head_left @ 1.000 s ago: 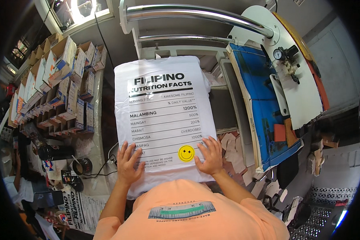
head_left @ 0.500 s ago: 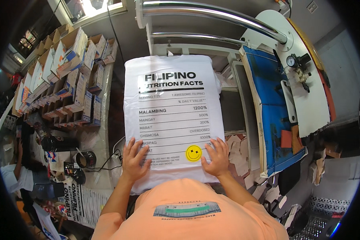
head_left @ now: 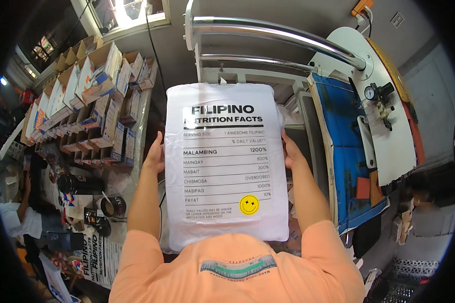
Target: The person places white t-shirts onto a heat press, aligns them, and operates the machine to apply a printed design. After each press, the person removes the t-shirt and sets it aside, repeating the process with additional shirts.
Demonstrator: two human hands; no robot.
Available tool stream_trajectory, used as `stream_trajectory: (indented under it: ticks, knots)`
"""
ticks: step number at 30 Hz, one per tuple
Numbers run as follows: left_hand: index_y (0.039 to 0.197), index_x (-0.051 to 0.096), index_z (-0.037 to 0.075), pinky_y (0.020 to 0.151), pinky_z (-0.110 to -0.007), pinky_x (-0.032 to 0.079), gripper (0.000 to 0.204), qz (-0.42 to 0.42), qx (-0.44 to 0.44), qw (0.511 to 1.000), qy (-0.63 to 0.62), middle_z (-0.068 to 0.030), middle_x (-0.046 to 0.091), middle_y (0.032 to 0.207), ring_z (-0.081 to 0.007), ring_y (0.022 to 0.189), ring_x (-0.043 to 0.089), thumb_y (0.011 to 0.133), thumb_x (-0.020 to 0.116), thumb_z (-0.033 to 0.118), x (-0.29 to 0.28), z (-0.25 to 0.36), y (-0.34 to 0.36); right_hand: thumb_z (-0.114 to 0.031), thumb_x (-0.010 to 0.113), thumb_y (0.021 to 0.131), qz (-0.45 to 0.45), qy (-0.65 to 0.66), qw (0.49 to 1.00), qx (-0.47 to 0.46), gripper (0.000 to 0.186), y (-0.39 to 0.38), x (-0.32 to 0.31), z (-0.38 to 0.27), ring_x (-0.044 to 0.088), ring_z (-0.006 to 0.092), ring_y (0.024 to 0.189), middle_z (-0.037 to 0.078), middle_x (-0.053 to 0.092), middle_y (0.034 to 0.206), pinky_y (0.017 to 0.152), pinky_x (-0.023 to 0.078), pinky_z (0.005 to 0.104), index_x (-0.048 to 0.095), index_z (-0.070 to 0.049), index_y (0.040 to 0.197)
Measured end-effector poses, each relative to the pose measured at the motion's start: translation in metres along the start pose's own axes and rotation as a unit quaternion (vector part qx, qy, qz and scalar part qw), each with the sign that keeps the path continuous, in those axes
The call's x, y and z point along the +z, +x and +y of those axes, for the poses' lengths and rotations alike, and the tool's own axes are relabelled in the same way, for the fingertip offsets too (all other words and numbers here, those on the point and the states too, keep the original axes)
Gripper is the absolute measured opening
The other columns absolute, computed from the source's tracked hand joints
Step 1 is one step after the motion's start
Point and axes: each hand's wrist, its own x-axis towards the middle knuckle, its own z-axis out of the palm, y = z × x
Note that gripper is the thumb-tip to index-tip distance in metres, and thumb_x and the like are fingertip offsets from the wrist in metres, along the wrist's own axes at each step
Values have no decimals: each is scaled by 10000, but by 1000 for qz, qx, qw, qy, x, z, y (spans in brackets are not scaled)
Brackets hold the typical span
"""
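A white T-shirt lies stretched flat over a platform in front of me. On its front is a glossy clear transfer film with black lettering and thin lines. A yellow smiley circle sits at its lower right. My left hand closes on the shirt's left side edge, about halfway up. At the opposite edge, my right hand does the same. The fingers of both hands are partly hidden beside and under the cloth.
Chrome bars span the far side. A blue pad and a white machine plate with a pressure gauge stand on the right. Stacked open cardboard boxes, a mug and more printed sheets are on the left.
Both hands have moved from lying flat on the lower front of the shirt, outward and farther away to its side edges. The film looks smoother, and the view has shifted slightly.
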Motion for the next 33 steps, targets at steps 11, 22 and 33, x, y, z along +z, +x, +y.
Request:
stream_trajectory:
  ticks: [11,22,33]
  knots:
    - [1165,611,14,950,-377,516,255,44,287,956,29,-106,668,1141,-213,1057,639,985,554,185,-57,29,39,-177,599,955,86,34,983,-157,295,33,-23,-39,621,265,1059,132,622,1135,939,531,437,554,7,1181]
    - [998,627,115,657,-251,507,115,99,269,954,85,17,653,863,-101,741,621,967,606,224,-25,50,9,-132,560,986,97,-36,979,-174,222,26,-27,-52,634,192,973,84,647,1059,884,526,339,557,-25,1181]
    - [1080,648,32,692,-301,533,239,29,20,973,226,-44,693,935,-151,793,662,932,649,220,-44,-45,-101,-246,559,993,81,-156,984,13,280,-95,-52,40,651,175,895,77,664,1044,802,540,319,593,-18,1152]
